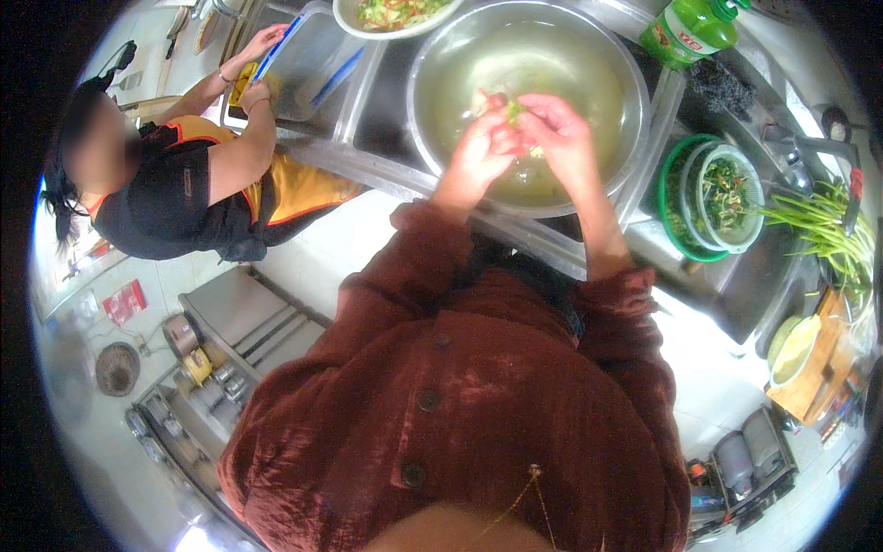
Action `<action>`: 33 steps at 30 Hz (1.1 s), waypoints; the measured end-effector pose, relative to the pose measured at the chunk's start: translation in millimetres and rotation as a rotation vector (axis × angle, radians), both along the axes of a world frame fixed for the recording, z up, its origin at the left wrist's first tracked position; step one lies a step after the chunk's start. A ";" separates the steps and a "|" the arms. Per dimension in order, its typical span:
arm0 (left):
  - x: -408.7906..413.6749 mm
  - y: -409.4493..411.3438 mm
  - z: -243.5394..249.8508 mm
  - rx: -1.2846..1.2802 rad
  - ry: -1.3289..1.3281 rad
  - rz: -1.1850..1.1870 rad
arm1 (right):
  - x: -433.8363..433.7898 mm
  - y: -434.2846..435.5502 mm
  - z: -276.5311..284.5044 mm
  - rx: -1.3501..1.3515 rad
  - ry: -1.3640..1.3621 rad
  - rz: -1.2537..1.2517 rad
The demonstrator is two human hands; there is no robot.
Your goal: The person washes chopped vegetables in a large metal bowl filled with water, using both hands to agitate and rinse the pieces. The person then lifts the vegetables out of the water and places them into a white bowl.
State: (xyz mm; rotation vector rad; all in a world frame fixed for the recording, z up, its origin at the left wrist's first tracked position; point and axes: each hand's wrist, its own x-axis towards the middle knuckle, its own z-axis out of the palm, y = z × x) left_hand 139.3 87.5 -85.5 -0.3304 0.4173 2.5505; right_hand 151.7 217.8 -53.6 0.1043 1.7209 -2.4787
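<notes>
Over a large stainless steel basin of cloudy yellowish liquid, both my hands meet. My left hand is curled palm-up around small reddish and pale food pieces. A small green vegetable piece is pinched by the fingers of my right hand, right beside the left fingertips. The exact kind of food is too blurred to tell. Beyond the basin's far left rim stands a white bowl of chopped green and red vegetables.
At left, a co-worker handles a clear plastic tub with a blue edge. On the right stand a green bottle, a strainer of greens inside a green basket, long green stalks, a tap and a wooden board.
</notes>
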 end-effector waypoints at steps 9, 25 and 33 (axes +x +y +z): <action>8.0 2.9 -20.3 0.080 0.070 0.052 | 8.8 4.3 7.1 0.170 0.126 0.000; 16.7 17.6 -2.4 -0.031 0.010 0.149 | 12.9 8.7 4.9 0.053 0.049 -0.014; 17.2 17.9 -5.6 -0.046 0.053 0.149 | 13.0 1.5 14.7 0.377 0.108 -0.058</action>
